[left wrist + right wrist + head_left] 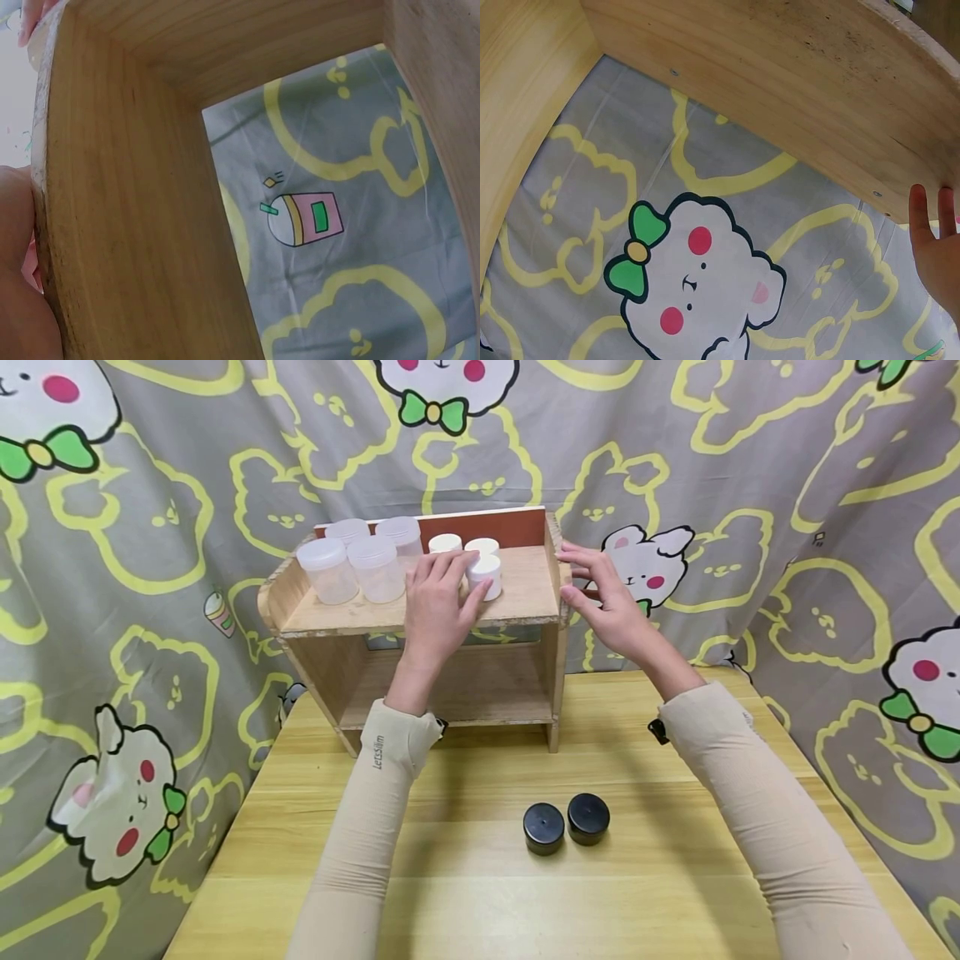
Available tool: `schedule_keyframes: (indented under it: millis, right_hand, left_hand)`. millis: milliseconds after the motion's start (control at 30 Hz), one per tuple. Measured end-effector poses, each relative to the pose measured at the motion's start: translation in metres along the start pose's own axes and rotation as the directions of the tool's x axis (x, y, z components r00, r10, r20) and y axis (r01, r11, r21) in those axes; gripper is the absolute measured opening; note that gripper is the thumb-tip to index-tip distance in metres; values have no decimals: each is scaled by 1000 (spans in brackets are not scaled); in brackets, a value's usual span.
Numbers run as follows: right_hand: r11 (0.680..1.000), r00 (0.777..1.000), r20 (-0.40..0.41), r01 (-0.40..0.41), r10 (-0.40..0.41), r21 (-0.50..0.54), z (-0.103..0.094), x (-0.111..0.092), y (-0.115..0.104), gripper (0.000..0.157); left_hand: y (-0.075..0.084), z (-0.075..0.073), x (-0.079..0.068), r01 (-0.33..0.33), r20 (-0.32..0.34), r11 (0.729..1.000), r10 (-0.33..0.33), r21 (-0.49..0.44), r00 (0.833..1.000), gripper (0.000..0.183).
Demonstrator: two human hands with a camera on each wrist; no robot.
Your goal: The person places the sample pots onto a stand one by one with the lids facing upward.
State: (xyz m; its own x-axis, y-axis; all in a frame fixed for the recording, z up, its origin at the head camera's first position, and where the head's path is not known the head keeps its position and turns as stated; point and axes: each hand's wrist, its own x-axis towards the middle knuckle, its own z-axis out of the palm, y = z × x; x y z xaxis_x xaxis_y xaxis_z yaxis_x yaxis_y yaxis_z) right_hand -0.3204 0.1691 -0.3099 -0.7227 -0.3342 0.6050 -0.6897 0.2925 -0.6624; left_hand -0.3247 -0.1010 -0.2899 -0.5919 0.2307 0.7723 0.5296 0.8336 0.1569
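Note:
My left hand (437, 608) is on the upper board of a small wooden shelf (525, 585), its fingers and thumb around a small white jar that is mostly hidden beneath them. Beside the thumb stands another white jar (484, 575), with more white-lidded jars (446, 542) behind. Several larger translucent jars (330, 572) stand left of the hand. My right hand (611, 603) touches the outer face of the shelf's right side panel (780, 97), fingers extended against it. The left wrist view mostly shows the shelf's lower compartment (135, 195), with part of the left hand at its edge.
Two black round containers (543, 828) stand close together on the wooden table (480, 910), in front of the shelf. A grey patterned curtain (300, 435) hangs behind the shelf and along both sides.

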Motion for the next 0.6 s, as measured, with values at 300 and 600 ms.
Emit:
schedule_keyframes:
  millis: [300,600]
  right_hand:
    - [1000,1000,-2,2,-2,10,1,-1,1,51]
    - [1000,1000,-6,6,-6,6,1,0,1,50]
  left_hand:
    - [-1,1,-1,-4,-5,1000,4,-3,1000,44]
    - [-1,1,-1,5,-6,1000,-5,-22,1000,44]
